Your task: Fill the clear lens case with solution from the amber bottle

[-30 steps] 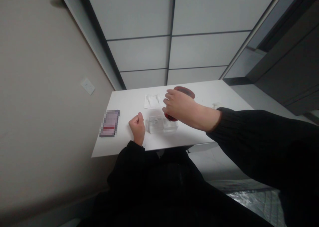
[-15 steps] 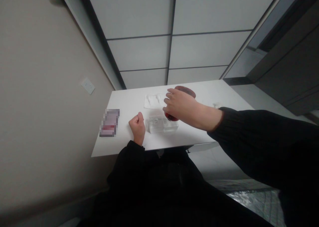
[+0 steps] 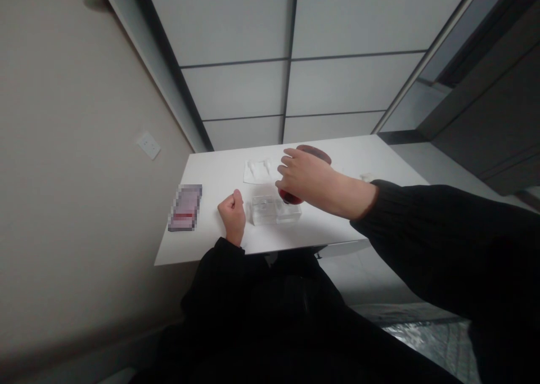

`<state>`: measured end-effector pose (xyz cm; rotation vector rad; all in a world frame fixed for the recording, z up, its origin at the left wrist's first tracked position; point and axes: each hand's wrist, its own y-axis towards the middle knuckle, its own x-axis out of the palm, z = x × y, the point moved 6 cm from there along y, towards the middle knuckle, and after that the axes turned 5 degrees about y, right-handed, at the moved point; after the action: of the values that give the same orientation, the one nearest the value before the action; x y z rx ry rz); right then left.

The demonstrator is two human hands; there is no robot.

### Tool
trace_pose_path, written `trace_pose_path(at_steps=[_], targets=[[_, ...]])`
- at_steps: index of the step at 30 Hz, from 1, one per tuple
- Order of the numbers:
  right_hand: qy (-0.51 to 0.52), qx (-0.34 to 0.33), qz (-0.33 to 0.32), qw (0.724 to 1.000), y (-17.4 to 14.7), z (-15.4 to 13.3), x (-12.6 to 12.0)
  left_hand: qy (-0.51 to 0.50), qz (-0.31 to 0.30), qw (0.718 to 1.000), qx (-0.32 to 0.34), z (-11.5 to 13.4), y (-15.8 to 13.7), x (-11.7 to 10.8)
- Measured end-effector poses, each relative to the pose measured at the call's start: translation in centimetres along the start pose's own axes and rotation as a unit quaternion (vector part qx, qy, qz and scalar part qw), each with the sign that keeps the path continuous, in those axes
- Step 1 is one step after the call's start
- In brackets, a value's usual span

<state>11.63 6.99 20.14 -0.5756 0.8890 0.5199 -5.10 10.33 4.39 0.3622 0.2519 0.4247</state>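
My right hand is closed around a dark red bottle. The bottle is tilted, its lower end just over a clear two-part container, above the right compartment. Its other end shows beyond my knuckles, and my hand hides the middle. Whether anything flows out is too small to tell. Left of the clear container, my left hand is closed in a fist on or just over the table. The thumb points up, and the inside of the fist is hidden.
A white table stands against pale panelled doors. Behind the clear container lies a white sheet with two small whitish pieces. A blurred flat pinkish object lies at the left. Something small and white is near my right sleeve.
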Motion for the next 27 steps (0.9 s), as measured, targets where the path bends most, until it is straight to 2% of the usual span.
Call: trace_pose_path(at_steps=[4,11,14,17,20,22,24,25,27], targets=[[0.0,-0.004,0.016,1.0,0.1,0.1,0.4,0.0,0.0,1.0,0.003,-0.1,0.0,0.0],[0.06,-0.018,0.171,0.983,0.4,0.6,2.1,0.001,0.0,1.0,0.001,-0.3,0.1,0.0],[0.056,-0.033,0.198,0.978,0.2,1.1,3.0,0.0,-0.001,1.0,0.0,-0.3,0.1,0.0],[0.09,-0.032,0.208,0.974,-0.7,2.4,4.6,-0.001,-0.002,1.0,0.0,-0.3,0.1,0.0],[0.206,-0.011,0.214,0.955,-2.8,3.9,7.6,-0.005,-0.002,1.0,0.0,-0.2,0.0,-0.1],[0.294,0.041,0.203,0.933,-4.8,4.5,10.6,-0.007,-0.001,1.0,-0.001,-0.2,0.0,-0.1],[0.398,0.11,0.209,0.887,-7.1,4.5,14.1,-0.01,0.0,1.0,-0.002,-0.2,-0.1,-0.1],[0.459,0.148,0.222,0.847,-8.1,4.2,15.9,-0.01,-0.001,1.0,-0.003,-0.2,-0.1,-0.1],[0.57,0.215,0.268,0.747,-10.0,3.2,19.4,-0.009,-0.004,1.0,-0.004,-0.2,-0.2,0.0]])
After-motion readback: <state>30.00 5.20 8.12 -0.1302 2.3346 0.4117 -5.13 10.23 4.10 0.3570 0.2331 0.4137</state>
